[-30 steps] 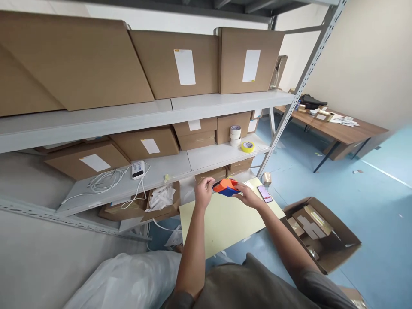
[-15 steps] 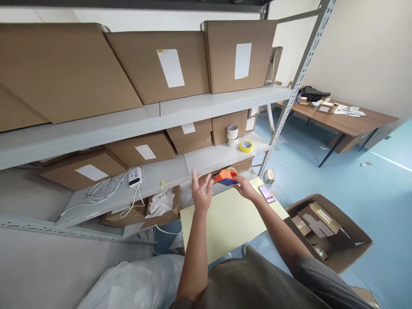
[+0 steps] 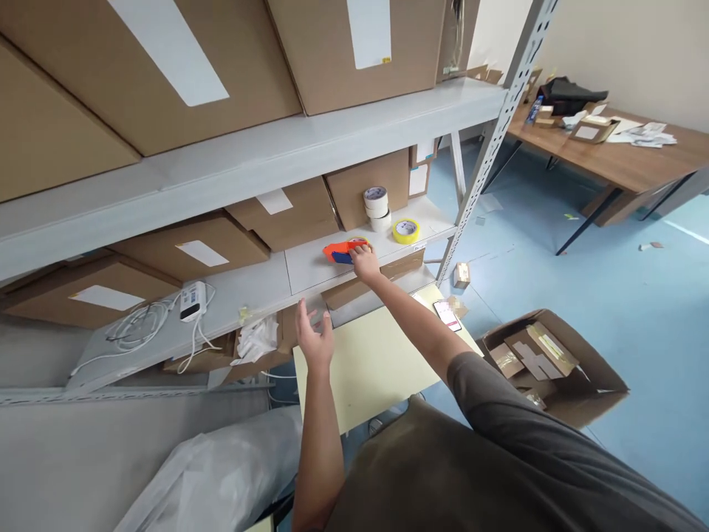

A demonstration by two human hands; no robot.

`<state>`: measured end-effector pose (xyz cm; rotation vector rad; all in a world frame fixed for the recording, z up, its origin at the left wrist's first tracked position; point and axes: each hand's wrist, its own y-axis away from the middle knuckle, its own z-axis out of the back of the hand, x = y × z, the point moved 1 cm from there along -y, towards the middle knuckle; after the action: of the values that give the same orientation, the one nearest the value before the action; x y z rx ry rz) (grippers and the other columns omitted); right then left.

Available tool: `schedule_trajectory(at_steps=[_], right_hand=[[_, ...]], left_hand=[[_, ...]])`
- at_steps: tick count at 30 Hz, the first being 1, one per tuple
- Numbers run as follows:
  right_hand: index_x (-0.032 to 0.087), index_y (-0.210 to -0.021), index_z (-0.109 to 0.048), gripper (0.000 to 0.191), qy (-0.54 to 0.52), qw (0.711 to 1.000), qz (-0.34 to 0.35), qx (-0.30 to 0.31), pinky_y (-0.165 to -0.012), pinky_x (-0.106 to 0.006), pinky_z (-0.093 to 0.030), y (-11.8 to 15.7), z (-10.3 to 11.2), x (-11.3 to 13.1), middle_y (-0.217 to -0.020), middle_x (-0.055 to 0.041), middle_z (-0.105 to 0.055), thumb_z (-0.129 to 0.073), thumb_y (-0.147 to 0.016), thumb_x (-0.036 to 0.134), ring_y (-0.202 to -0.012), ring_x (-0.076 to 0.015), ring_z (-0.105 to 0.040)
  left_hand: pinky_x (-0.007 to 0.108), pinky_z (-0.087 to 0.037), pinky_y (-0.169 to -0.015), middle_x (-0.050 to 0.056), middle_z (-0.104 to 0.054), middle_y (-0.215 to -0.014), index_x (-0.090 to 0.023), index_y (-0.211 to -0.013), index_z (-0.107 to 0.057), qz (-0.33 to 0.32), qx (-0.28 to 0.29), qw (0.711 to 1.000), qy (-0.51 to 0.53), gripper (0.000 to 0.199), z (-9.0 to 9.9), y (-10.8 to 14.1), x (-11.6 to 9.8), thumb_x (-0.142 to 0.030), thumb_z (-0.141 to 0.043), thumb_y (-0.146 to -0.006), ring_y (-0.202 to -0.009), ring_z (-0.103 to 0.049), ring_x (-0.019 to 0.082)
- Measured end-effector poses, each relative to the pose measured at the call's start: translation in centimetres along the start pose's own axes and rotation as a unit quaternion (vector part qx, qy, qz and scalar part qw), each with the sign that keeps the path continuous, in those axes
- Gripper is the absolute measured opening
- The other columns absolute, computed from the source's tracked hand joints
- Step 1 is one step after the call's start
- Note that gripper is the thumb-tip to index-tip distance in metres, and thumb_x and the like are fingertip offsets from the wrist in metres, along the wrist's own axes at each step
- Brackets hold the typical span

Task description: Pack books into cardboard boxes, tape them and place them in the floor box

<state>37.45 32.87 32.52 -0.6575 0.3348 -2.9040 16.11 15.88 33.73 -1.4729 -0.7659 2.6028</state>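
My right hand point(image 3: 365, 263) is closed on an orange and blue tape dispenser point(image 3: 335, 253) at the middle shelf point(image 3: 310, 266). Part of a yellowish roll shows behind my fingers. Whether the dispenser rests on the shelf or hovers just over it, I cannot tell. To its right are a yellow tape roll point(image 3: 406, 231) and a stack of white tape rolls point(image 3: 377, 207). My left hand point(image 3: 314, 336) holds nothing, its fingers apart, over the near edge of the shelf and the far left part of a pale yellow board point(image 3: 377, 362).
Cardboard boxes point(image 3: 288, 218) line the shelves, and a perforated metal post point(image 3: 492, 148) stands at the right. A phone point(image 3: 447, 315) lies on the board. On the floor is an open carton point(image 3: 598, 399) with cardboard pieces inside. A white power strip point(image 3: 193, 301) with cables sits left.
My right hand has carried the tape dispenser forward and left, from above the board to the shelf. My left hand has come away from it, lower and to the left. The view has shifted.
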Motion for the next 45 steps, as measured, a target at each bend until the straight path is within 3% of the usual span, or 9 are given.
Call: schedule_trajectory(at_steps=[5,11,15,18,21,26,32,38,45], right_hand=[[0.011,-0.149,-0.055,0.052,-0.039,0.999,-0.001,0.015,-0.12,-0.057,-0.026,-1.8,-1.9,-2.1,-0.133,-0.0218,-0.067,-0.044,-0.099,0.003,-0.132,-0.0324,-0.047],[0.01,-0.156,-0.05,0.056,-0.069,0.997,0.012,-0.035,-0.12,-0.057,-0.031,0.8,0.1,-2.0,-0.153,-0.0238,-0.052,-0.054,-0.102,0.021,-0.144,-0.0385,-0.036],[0.016,-0.158,-0.049,0.057,-0.132,0.986,0.065,-0.079,-0.121,-0.057,-0.037,4.7,1.6,-2.0,-0.154,-0.0199,-0.052,-0.053,-0.104,0.032,-0.147,-0.0374,-0.039],[0.022,-0.158,-0.052,0.056,-0.203,0.969,0.095,-0.108,-0.124,-0.057,-0.038,7.4,1.9,-2.1,-0.153,-0.0166,-0.056,-0.054,-0.104,0.037,-0.146,-0.035,-0.046],[0.025,-0.157,-0.053,0.057,-0.261,0.956,0.105,-0.083,-0.126,-0.057,-0.038,9.1,1.3,-1.6,-0.154,-0.015,-0.057,-0.055,-0.103,0.041,-0.146,-0.0342,-0.049],[0.026,-0.157,-0.055,0.057,-0.321,0.932,0.165,0.003,-0.126,-0.059,-0.04,10.4,-1.8,1.3,-0.158,-0.0144,-0.057,-0.054,-0.104,0.047,-0.148,-0.0339,-0.05],[0.025,-0.157,-0.055,0.057,-0.343,0.898,0.257,0.102,-0.126,-0.059,-0.041,14.2,-5.8,9.4,-0.16,-0.0143,-0.055,-0.052,-0.106,0.049,-0.152,-0.0336,-0.048],[0.027,-0.158,-0.054,0.057,-0.344,0.855,0.337,0.194,-0.126,-0.058,-0.041,21.4,-8.1,19.7,-0.163,-0.012,-0.053,-0.053,-0.106,0.05,-0.154,-0.0327,-0.046],[0.028,-0.157,-0.055,0.055,-0.345,0.805,0.408,0.258,-0.125,-0.056,-0.044,33.0,-11.0,31.8,-0.165,-0.0115,-0.051,-0.052,-0.106,0.048,-0.153,-0.0313,-0.047]], left_hand=[[0.033,-0.066,-0.086,0.019,-0.052,-0.159,-0.025,-0.161,-0.046,0.018,0.026,0.999,0.002,0.067,-2.3,0.2,-1.0,-0.04,-0.065,-0.099,-0.118,-0.071,0.025],[0.039,-0.065,-0.093,0.018,-0.055,-0.156,-0.025,-0.157,-0.052,0.023,0.022,0.999,-0.007,0.061,-3.0,-0.1,-1.7,-0.042,-0.065,-0.1,-0.124,-0.068,0.027],[0.048,-0.057,-0.111,0.015,-0.056,-0.157,-0.027,-0.15,-0.06,0.008,0.02,0.999,-0.024,0.052,-2.2,0.0,-1.8,-0.045,-0.064,-0.101,-0.142,-0.057,0.031],[0.047,-0.055,-0.113,0.014,-0.055,-0.159,-0.026,-0.148,-0.061,0.016,0.002,0.999,-0.038,0.051,-0.9,0.6,-1.4,-0.046,-0.063,-0.101,-0.148,-0.052,0.031],[0.047,-0.055,-0.113,0.015,-0.053,-0.161,-0.025,-0.152,-0.058,0.037,-0.023,0.997,-0.058,0.054,1.1,1.9,-0.3,-0.046,-0.062,-0.102,-0.15,-0.05,0.031],[0.048,-0.048,-0.12,0.013,-0.053,-0.162,-0.027,-0.153,-0.057,0.094,-0.062,0.987,-0.111,0.052,5.3,6.3,2.2,-0.041,-0.059,-0.103,-0.152,-0.048,0.03],[0.049,-0.041,-0.126,0.014,-0.048,-0.166,-0.025,-0.159,-0.049,0.159,-0.127,0.971,-0.125,0.059,12.4,13.7,4.3,-0.038,-0.059,-0.102,-0.155,-0.044,0.029],[0.051,-0.035,-0.13,0.014,-0.048,-0.166,-0.023,-0.159,-0.05,0.182,-0.199,0.953,-0.137,0.06,21.1,22.2,5.0,-0.041,-0.058,-0.103,-0.156,-0.044,0.028],[0.053,-0.035,-0.13,0.013,-0.046,-0.168,-0.025,-0.159,-0.051,0.211,-0.267,0.928,-0.152,0.059,31.8,34.6,5.6,-0.044,-0.058,-0.103,-0.157,-0.042,0.029]])
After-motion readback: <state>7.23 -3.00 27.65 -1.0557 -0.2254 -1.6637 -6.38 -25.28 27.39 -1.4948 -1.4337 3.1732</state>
